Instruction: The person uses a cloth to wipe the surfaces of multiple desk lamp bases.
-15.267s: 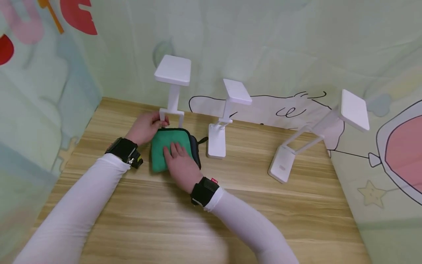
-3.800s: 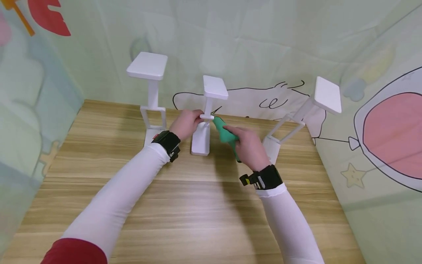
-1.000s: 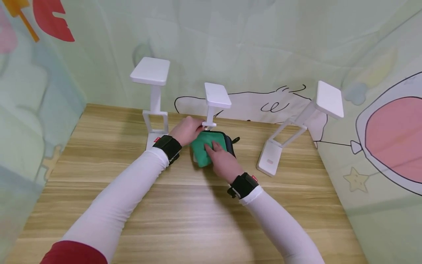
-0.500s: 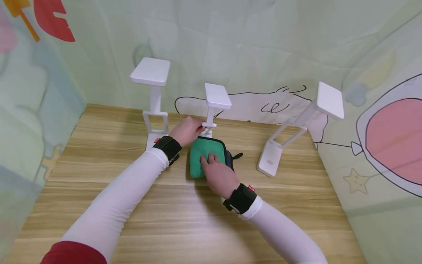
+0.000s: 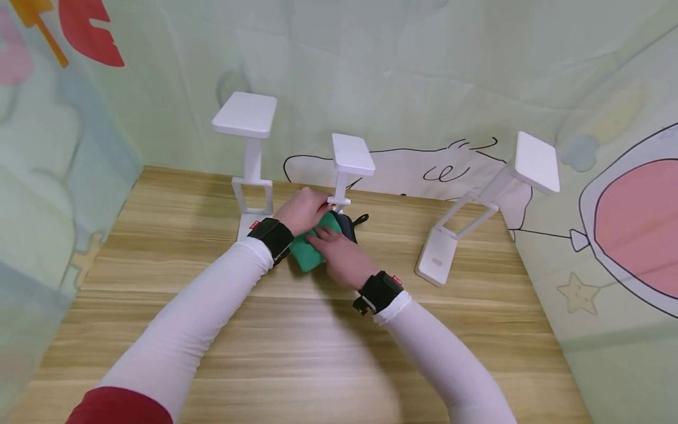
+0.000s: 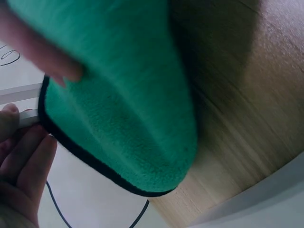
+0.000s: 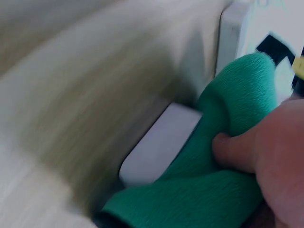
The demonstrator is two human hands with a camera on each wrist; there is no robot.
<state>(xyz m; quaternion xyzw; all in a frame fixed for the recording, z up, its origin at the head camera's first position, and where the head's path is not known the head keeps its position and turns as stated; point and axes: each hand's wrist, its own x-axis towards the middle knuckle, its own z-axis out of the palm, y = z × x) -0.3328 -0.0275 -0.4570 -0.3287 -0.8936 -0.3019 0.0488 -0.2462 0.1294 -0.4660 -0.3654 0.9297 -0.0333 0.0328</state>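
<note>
My left hand (image 5: pixel 304 211) pinches the hinge part of the middle white desk lamp (image 5: pixel 353 154). In the left wrist view its fingers (image 6: pixel 35 161) and thumb meet on a white bar of the lamp. My right hand (image 5: pixel 346 259) holds a fleecy green cleaning cloth (image 5: pixel 306 254) with black edging, a dark reverse and a loop, draped over the lamp's base. In the right wrist view the thumb digs into the folded cloth (image 7: pixel 209 199), and the end of the white base (image 7: pixel 161 145) shows beside it. Most of the base is hidden in the head view.
A second white desk lamp (image 5: pixel 246 115) stands left, its base partly behind my left wrist. A third lamp (image 5: pixel 436 253) leans at the right of the wooden table (image 5: pixel 296 359). A printed cloth backdrop (image 5: pixel 424 70) rises behind and at both sides.
Over the last second the cloth slid toward me off the base, then back up and left over it, bunching into folds. The left hand has kept its hold. Earlier the cloth was at the left lamp.
</note>
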